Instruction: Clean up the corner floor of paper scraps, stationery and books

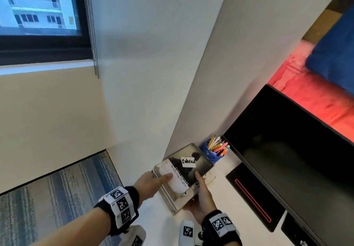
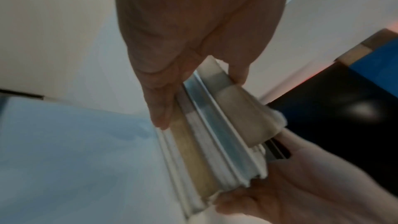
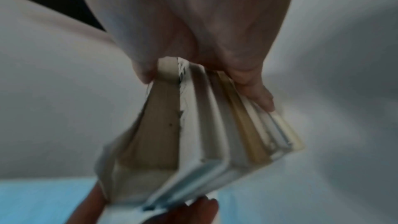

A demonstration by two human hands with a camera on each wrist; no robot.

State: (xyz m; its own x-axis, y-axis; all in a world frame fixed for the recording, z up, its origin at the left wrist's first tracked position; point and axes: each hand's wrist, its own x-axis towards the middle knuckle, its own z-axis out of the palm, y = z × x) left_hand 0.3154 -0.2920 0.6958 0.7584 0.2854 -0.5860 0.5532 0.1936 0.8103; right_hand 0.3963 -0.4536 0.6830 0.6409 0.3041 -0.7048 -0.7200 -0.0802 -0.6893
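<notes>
Left hand (image 1: 151,183): holds the stack of books (image 1: 183,176) — thumb on top, fingers below.
Right hand (image 1: 201,197): grips the stack's near corner.
Hidden: lower book titles — wrist views blurred.

- top book (image 1: 182,176): grey-black cover, white patch, white label with black lettering
- pen cup (image 1: 211,153) just beside top book: blue lattice; pens yellow, pink, orange, white
- rug (image 1: 57,194) left of top book: blue-grey stripes
</notes>
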